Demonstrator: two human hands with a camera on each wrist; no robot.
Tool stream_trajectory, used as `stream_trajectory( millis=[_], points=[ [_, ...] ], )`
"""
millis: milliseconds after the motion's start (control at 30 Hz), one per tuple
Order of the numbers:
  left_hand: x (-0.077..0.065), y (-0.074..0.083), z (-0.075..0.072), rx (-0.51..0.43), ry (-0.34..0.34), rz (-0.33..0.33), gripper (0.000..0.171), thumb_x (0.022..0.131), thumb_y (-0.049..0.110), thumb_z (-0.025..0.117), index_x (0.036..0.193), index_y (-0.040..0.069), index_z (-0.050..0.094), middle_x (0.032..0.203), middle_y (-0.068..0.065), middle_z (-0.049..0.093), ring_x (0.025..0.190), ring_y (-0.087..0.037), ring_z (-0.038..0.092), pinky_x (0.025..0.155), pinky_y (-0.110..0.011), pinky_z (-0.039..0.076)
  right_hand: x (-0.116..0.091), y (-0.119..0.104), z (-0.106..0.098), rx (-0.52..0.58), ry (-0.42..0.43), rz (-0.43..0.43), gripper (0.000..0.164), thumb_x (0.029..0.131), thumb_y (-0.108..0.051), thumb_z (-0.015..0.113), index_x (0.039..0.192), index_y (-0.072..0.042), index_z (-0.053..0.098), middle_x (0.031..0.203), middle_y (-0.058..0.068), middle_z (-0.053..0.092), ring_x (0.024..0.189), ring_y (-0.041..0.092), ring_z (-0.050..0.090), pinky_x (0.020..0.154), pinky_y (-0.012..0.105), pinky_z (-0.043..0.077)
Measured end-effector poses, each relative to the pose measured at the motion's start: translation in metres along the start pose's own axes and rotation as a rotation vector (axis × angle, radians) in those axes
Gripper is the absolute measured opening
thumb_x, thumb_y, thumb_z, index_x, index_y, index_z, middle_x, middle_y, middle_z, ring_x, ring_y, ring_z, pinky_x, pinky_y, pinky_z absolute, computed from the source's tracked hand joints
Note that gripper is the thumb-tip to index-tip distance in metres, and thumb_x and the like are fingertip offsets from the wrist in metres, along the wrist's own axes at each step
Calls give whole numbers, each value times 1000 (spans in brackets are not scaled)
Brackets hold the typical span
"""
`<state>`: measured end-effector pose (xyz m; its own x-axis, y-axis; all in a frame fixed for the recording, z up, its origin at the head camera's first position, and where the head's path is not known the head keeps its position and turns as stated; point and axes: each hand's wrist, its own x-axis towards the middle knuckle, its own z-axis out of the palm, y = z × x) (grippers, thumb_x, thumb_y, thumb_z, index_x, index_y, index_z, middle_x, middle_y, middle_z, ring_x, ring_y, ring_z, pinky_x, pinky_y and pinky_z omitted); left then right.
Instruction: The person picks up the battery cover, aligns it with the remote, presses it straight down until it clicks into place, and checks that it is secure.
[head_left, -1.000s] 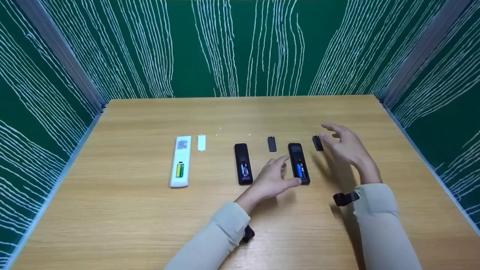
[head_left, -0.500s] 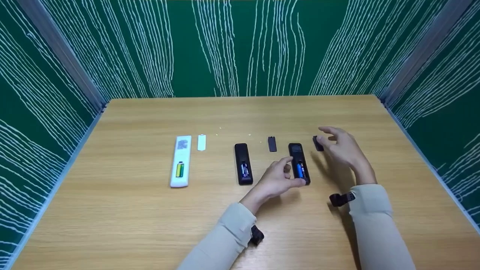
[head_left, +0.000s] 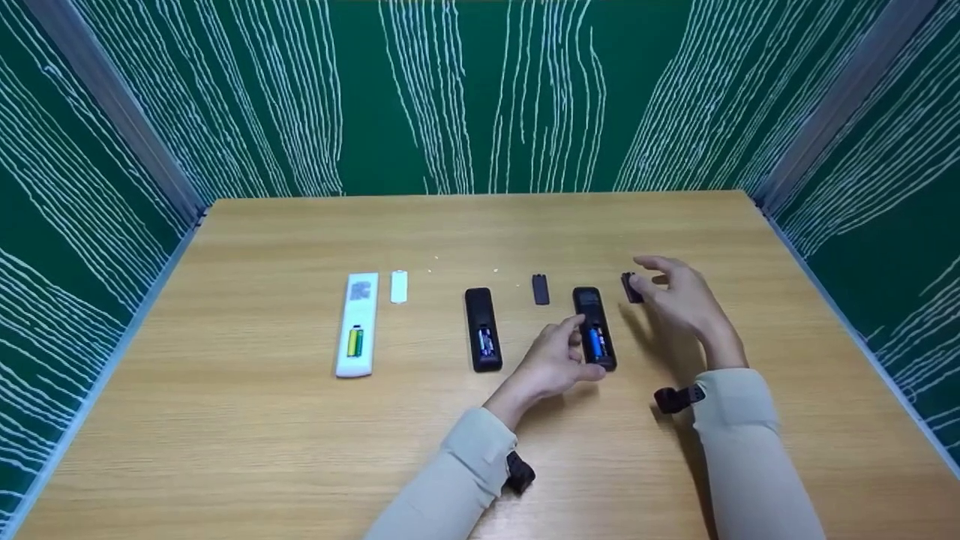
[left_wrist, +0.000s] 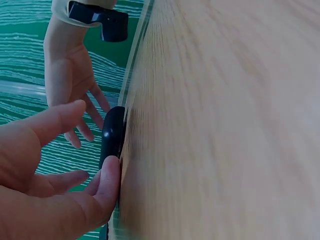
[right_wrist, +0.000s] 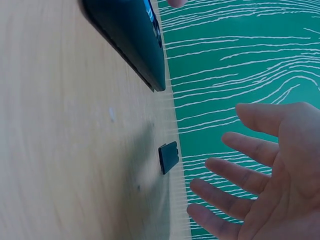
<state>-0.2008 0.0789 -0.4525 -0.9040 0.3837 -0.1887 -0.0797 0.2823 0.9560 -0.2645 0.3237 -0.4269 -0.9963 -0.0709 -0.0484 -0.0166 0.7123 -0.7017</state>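
Observation:
In the head view my left hand [head_left: 551, 358] is beside the right-hand black remote control [head_left: 590, 300], whose battery compartment shows a blue battery [head_left: 597, 342]. Its index finger lies at the remote's left edge and its thumb near the bottom end. The left wrist view shows one fingertip [left_wrist: 111, 175] against the side of the remote, without a curled grip. My right hand [head_left: 686, 304] hovers over a small black battery cover [head_left: 629, 289], partly hidden by the thumb from above. In the right wrist view its fingers are spread, apart from the cover [right_wrist: 169, 157].
Another black remote [head_left: 481, 307] with batteries lies left of my left hand, and its dark cover [head_left: 540, 289] lies above and to the right. Further left are a white remote [head_left: 361, 311] with yellow-green batteries and a white cover [head_left: 399, 286]. Green walls [head_left: 540, 90] enclose the wooden table [head_left: 247, 450].
My left hand has shifted right, closer to the right-hand black remote. My right hand has come slightly left and down, over the battery cover. The remotes and covers stay in place.

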Motion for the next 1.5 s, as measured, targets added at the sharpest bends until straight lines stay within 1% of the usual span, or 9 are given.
stream_trajectory(
  millis=[233, 433, 500, 633, 733, 833, 1067, 1300, 1500],
  points=[
    [3, 0, -1, 50, 0, 15, 93, 82, 0, 88, 163, 10, 42, 131, -8, 59, 104, -17, 63, 91, -24, 54, 0, 2, 0, 0, 12, -11, 63, 110, -44, 54, 162, -10, 43, 167, 22, 36, 147, 49, 41, 115, 69, 39],
    [7, 0, 0, 109, 34, 33, 88, 82, 1, 87, 160, 7, 46, 123, -7, 59, 87, -8, 60, 84, -20, 54, -1, 2, -1, -4, 23, -16, 62, 110, -43, 54, 161, -9, 45, 166, 23, 37, 146, 50, 42, 115, 69, 40],
    [8, 0, 1, 133, 44, 33, 87, 83, 3, 87, 160, 6, 47, 121, -6, 59, 84, -7, 58, 85, -21, 54, -1, 2, -1, -5, 19, -5, 62, 110, -44, 54, 161, -10, 45, 167, 23, 37, 146, 49, 42, 116, 69, 39],
    [10, 1, 4, 233, 72, 31, 84, 83, 10, 88, 158, 7, 50, 119, -4, 61, 93, -10, 57, 97, -23, 50, -1, 3, 0, -8, 13, 15, 62, 110, -45, 53, 162, -11, 45, 168, 22, 35, 147, 48, 42, 116, 69, 38],
    [12, 3, 5, 278, 79, 28, 83, 83, 11, 88, 157, 8, 52, 120, -3, 61, 101, -13, 57, 101, -23, 49, -1, 3, 0, -12, 15, 20, 62, 110, -45, 52, 162, -11, 44, 168, 22, 35, 147, 49, 41, 116, 70, 38],
    [14, 3, 5, 287, 78, 26, 83, 82, 11, 88, 157, 8, 52, 121, -4, 61, 103, -13, 58, 101, -22, 50, -1, 2, 0, -7, 16, 26, 61, 110, -44, 52, 162, -12, 44, 168, 21, 35, 147, 48, 41, 116, 70, 38],
    [16, 3, 4, 303, 78, 40, 81, 82, 7, 89, 155, 5, 53, 122, -7, 60, 107, -15, 57, 107, -26, 49, 2, 0, 2, -14, 9, 10, 60, 110, -42, 54, 161, -10, 46, 168, 21, 36, 146, 47, 43, 118, 68, 36],
    [19, 6, 5, 335, 90, 21, 78, 84, 4, 87, 155, 8, 55, 126, -6, 63, 114, -16, 60, 109, -23, 46, 3, 1, 2, -16, 35, -4, 58, 110, -39, 54, 159, -7, 48, 166, 23, 38, 144, 48, 46, 116, 67, 40],
    [19, 6, 7, 335, 105, 4, 77, 84, 1, 85, 155, 10, 55, 123, -4, 63, 109, -15, 60, 107, -24, 48, 7, 3, 4, -10, 33, 5, 56, 110, -36, 55, 158, -6, 49, 164, 25, 40, 143, 48, 46, 115, 65, 42]
  ],
)
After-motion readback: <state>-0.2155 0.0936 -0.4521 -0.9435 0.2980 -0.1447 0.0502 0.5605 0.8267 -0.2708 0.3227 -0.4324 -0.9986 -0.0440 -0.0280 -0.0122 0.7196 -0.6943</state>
